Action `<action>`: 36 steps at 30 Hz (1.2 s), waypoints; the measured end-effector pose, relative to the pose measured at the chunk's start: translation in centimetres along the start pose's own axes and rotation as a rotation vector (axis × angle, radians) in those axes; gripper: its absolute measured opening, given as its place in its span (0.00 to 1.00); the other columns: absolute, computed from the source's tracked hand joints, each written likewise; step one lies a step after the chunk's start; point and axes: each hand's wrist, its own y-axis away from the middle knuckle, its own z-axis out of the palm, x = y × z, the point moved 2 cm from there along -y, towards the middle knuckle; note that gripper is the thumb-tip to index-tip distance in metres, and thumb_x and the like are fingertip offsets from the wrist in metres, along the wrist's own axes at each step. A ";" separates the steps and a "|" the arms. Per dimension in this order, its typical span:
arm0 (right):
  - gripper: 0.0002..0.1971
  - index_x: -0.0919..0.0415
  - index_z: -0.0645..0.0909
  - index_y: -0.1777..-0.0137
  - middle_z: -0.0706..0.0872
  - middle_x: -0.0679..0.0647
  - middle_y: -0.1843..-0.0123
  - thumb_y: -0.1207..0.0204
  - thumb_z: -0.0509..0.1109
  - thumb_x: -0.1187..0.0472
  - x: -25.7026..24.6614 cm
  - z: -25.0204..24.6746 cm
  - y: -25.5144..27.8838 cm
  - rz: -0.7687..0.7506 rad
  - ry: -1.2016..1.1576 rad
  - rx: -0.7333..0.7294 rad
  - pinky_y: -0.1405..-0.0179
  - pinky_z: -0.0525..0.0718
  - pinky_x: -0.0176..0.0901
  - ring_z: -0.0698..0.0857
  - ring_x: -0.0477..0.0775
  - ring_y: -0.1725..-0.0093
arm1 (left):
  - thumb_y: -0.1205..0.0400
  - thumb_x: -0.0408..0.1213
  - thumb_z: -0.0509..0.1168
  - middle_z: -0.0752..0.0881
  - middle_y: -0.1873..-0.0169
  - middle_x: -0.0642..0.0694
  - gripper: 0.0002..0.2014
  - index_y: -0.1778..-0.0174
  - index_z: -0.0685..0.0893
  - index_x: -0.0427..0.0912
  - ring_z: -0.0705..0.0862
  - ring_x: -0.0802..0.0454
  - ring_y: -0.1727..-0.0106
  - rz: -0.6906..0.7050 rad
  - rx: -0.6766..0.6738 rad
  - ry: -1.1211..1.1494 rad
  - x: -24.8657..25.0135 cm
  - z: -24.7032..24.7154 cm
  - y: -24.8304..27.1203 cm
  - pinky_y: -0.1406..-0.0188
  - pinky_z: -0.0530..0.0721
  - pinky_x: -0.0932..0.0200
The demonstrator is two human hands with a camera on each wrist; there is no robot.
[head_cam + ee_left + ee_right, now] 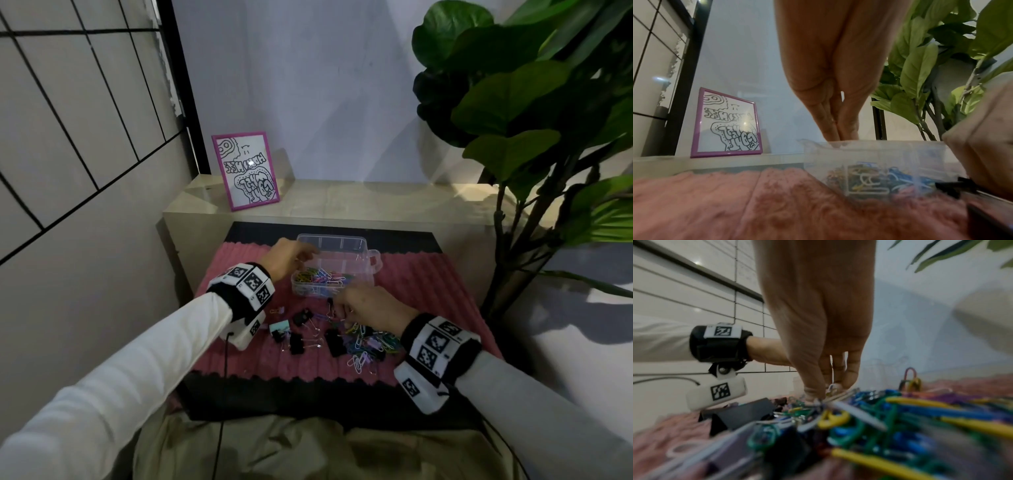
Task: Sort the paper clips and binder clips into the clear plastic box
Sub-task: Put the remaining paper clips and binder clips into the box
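The clear plastic box [356, 261] stands on the pink mat, its near compartments holding coloured paper clips [320, 275]. My left hand [306, 257] is at the box's far left rim [920, 155], with its fingertips [846, 134] brought together and pinching the rim. Loose black binder clips [334, 342] and a heap of coloured paper clips [371, 342] lie in front of the box. My right hand [342, 310] reaches down into this heap. Its thumb and fingers [813, 394] pinch the silver wire handle of a binder clip [830, 389].
The ribbed pink mat [428, 284] lies on a black surface. More binder clips, one patterned [280, 331], sit at its left. A raised beige ledge [376, 202] behind carries a framed drawing [245, 169]. A large leafy plant [531, 120] stands at the right, a tiled wall at the left.
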 end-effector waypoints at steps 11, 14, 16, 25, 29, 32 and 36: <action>0.02 0.65 0.85 0.59 0.86 0.51 0.67 0.31 0.75 0.70 2.6 -1.7 1.3 0.131 -0.785 0.129 0.70 0.81 0.31 0.84 0.39 0.71 | 0.23 0.25 0.64 0.89 0.52 0.41 0.08 0.52 0.86 0.35 0.85 0.54 0.55 0.116 -0.038 0.085 2.8 1.2 4.0 0.59 0.75 0.77; 0.03 0.67 0.84 0.59 0.86 0.54 0.67 0.30 0.73 0.73 3.0 -2.1 1.4 0.112 -0.849 0.113 0.72 0.81 0.30 0.84 0.40 0.73 | 0.23 0.31 0.66 0.89 0.50 0.42 0.08 0.50 0.86 0.38 0.85 0.50 0.48 0.105 -0.255 -0.068 3.6 3.2 4.5 0.45 0.79 0.63; 0.04 0.67 0.83 0.58 0.86 0.56 0.66 0.30 0.71 0.75 3.1 -2.0 1.4 0.125 -0.878 0.120 0.70 0.80 0.28 0.85 0.38 0.71 | 0.24 0.39 0.68 0.85 0.46 0.41 0.13 0.46 0.83 0.39 0.82 0.45 0.44 0.070 -0.302 -0.169 4.0 4.1 4.6 0.42 0.81 0.49; 0.07 0.64 0.82 0.62 0.87 0.59 0.65 0.30 0.72 0.76 3.7 -0.9 2.0 0.185 -0.986 0.115 0.57 0.89 0.45 0.90 0.52 0.66 | 0.24 0.31 0.66 0.85 0.46 0.37 0.12 0.45 0.80 0.36 0.82 0.40 0.44 0.062 -0.344 -0.213 5.0 5.0 3.9 0.44 0.81 0.48; 0.04 0.66 0.82 0.59 0.88 0.58 0.66 0.30 0.72 0.74 3.6 -1.8 1.7 0.174 -1.002 0.179 0.66 0.88 0.40 0.89 0.52 0.67 | 0.27 0.28 0.70 0.89 0.53 0.41 0.08 0.53 0.86 0.36 0.84 0.51 0.52 0.056 -0.308 -0.004 4.3 3.9 3.5 0.47 0.80 0.58; 0.04 0.72 0.83 0.55 0.87 0.63 0.64 0.30 0.72 0.74 3.7 -3.8 0.4 0.188 -0.971 0.292 0.68 0.87 0.37 0.88 0.50 0.69 | 0.29 0.31 0.73 0.87 0.67 0.50 0.07 0.56 0.86 0.36 0.82 0.65 0.67 -0.016 -0.233 0.233 3.3 2.3 3.8 0.63 0.75 0.74; 0.05 0.73 0.84 0.54 0.87 0.69 0.58 0.28 0.68 0.77 3.3 -4.8 -2.7 0.250 -0.902 0.351 0.59 0.90 0.43 0.87 0.56 0.66 | 0.27 0.29 0.71 0.85 0.74 0.54 0.05 0.64 0.84 0.44 0.83 0.67 0.74 -0.095 -0.212 0.497 1.8 0.6 4.4 0.68 0.81 0.73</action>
